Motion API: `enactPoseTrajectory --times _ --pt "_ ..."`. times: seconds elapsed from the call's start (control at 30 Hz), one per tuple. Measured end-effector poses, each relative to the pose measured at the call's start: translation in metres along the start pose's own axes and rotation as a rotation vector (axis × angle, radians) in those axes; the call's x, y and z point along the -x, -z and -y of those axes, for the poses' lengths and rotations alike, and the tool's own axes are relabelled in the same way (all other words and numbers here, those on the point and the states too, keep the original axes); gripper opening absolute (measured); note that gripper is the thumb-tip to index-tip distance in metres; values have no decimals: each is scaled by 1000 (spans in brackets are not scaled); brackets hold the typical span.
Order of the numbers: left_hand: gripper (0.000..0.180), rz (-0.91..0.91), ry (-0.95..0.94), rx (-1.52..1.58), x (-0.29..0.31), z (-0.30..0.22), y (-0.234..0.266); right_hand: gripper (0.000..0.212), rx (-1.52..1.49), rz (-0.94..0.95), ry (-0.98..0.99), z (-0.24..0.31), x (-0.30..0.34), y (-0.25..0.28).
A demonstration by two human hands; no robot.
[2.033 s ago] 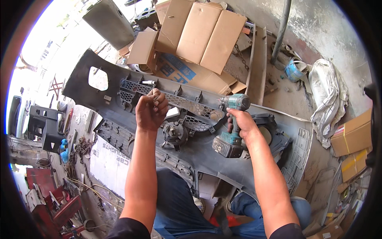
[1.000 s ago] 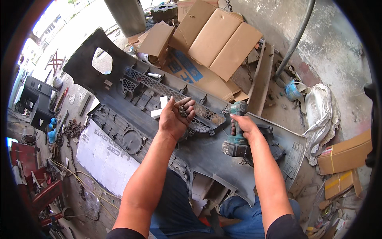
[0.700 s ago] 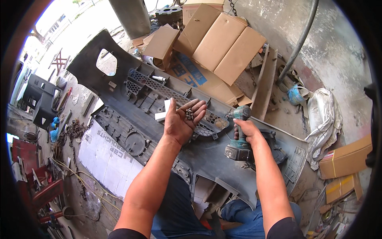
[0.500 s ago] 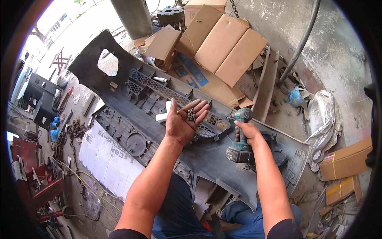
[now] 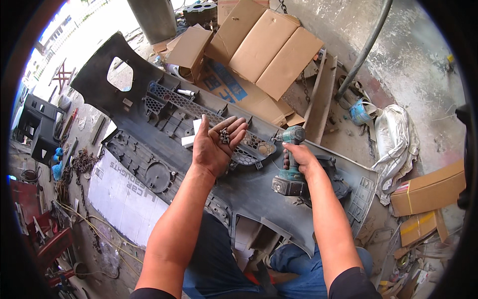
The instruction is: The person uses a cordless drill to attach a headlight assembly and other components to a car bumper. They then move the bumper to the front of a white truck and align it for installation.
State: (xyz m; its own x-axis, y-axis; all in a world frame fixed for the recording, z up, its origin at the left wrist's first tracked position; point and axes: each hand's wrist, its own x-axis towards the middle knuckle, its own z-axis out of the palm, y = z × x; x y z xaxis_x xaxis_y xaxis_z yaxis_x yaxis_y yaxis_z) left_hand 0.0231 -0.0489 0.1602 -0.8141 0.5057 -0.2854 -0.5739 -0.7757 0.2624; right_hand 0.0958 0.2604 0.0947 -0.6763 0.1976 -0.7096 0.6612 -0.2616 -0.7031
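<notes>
My left hand [image 5: 213, 149] is turned palm up and slightly cupped, holding a small heap of dark screws [image 5: 224, 135]. The fingers do not close over the heap. My right hand [image 5: 300, 158] is wrapped round the handle of a green and black cordless drill [image 5: 290, 172], whose nose points left. Beneath both hands lies a large dark grey plastic bumper [image 5: 249, 192], its ribbed inner side facing up. A honeycomb grille [image 5: 259, 145] runs along it behind my left hand. White blocks [image 5: 188, 141] lie beside that hand on the bumper.
Opened cardboard boxes [image 5: 264, 45] are piled beyond the bumper. A white printed sheet [image 5: 122, 187] lies under its left edge. At right are a paint-stained bucket [image 5: 362, 111], a white sack [image 5: 396, 149] and a carton [image 5: 428, 188]. Chains [image 5: 85, 163] and cords lie at left.
The view has shifted, so the whole scene sits farther left and slightly higher. Both hands keep nearly the same pose over the bumper, with the screws and drill still held.
</notes>
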Motion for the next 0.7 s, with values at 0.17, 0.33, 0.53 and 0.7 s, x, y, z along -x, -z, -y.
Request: enactPoseTrajectory --times 0.17,0.33,0.53,0.7 --pt "90 -11 -7 -17 1 -1 1 30 16 15 -14 -1 -2 2" --pt "88 -9 0 -23 1 -2 3 29 33 23 -9 -2 -5 3" --pt "84 1 -3 -42 -1 -3 9 33 152 6 -42 14 -5 -4" --pt "79 -4 -16 -50 -10 2 15 33 314 -20 -56 30 -9 -25"
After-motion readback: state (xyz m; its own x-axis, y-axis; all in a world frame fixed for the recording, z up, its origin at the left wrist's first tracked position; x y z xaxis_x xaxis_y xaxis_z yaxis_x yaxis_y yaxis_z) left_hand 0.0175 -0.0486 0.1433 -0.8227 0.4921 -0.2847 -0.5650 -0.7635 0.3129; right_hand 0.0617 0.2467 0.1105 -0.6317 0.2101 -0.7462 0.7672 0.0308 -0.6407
